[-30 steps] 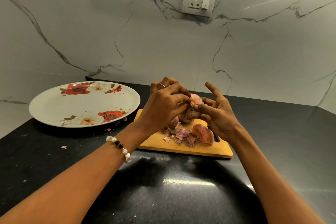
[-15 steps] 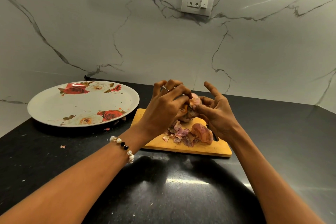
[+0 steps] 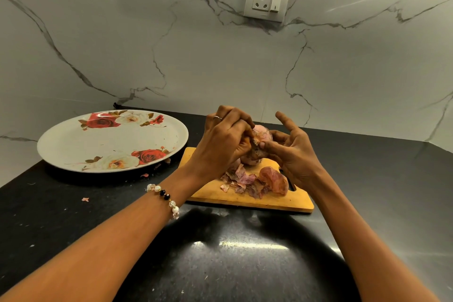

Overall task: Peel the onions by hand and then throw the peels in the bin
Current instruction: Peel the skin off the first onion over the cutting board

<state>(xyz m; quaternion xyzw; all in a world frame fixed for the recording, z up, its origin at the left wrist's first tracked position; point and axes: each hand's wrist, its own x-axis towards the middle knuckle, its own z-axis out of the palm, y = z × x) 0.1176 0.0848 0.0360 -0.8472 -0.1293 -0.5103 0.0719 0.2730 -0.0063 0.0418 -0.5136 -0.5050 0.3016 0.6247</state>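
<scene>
Onion [image 3: 260, 147] is gripped between both hands above the cutting board [image 3: 247, 201]: left hand [image 3: 224, 141] pinches its skin, right hand [image 3: 293, 152] cradles it; loose peels [image 3: 241, 182] lie just below.

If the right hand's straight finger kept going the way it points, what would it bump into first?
That finger of the right hand points up and away, past the onion. It would probably meet the marble wall first, though depth is unclear.

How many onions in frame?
2. One onion is held above the cutting board between the left hand and right hand. The other onion lies on the board beside the peels. More may be hidden behind the hands.
</scene>
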